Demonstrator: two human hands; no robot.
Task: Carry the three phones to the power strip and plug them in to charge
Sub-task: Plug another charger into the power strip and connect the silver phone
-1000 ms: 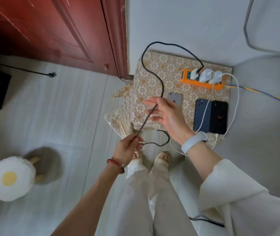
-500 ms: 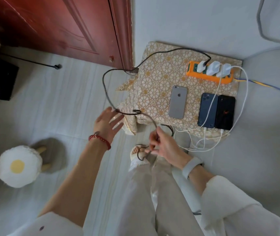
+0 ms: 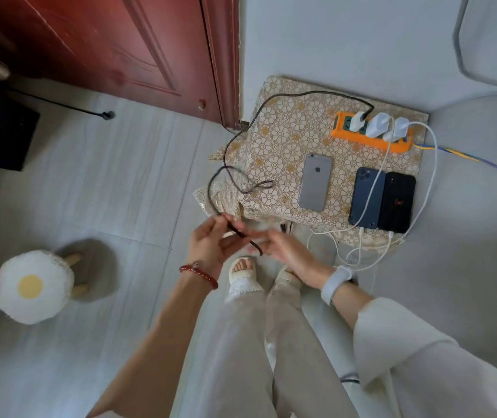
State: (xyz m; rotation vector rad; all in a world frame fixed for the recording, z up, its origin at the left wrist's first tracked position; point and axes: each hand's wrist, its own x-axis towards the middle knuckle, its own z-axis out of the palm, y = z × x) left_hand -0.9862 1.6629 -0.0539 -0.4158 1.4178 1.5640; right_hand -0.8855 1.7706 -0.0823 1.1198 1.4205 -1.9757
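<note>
On the worktop [image 3: 274,140], a small stand under a gold flower-patterned cloth at about 1 o'clock in the head view, an orange power strip [image 3: 372,137] lies along the far edge with three white adapters [image 3: 377,126] plugged into it side by side. Just nearer the person lie the three phones: a silver phone [image 3: 315,181] face down on its own toward 12 o'clock, and at 2 o'clock a dark blue phone [image 3: 366,197] touching a black phone [image 3: 398,202] along their long sides. White cables [image 3: 429,182] loop from two adapters down over the worktop's near edge and come up to the bottom ends of the blue and black phones.

A black braided cable [image 3: 301,95] leaves the leftmost adapter, arcs across the cloth toward 11 o'clock, drops off the worktop's left edge in a loose loop (blurred there) and reaches the hands at the centre of the view. The left hand [image 3: 208,245], with a red bracelet at the wrist, pinches this cable between thumb and fingertips. The right hand [image 3: 283,251], with a pale band on the wrist, has its fingers loosely spread against the cable's free end; whether it actually grips it I cannot tell. The silver phone has no cable in it.

At 8 o'clock a fried-egg stool [image 3: 34,286] stands on the floor.
</note>
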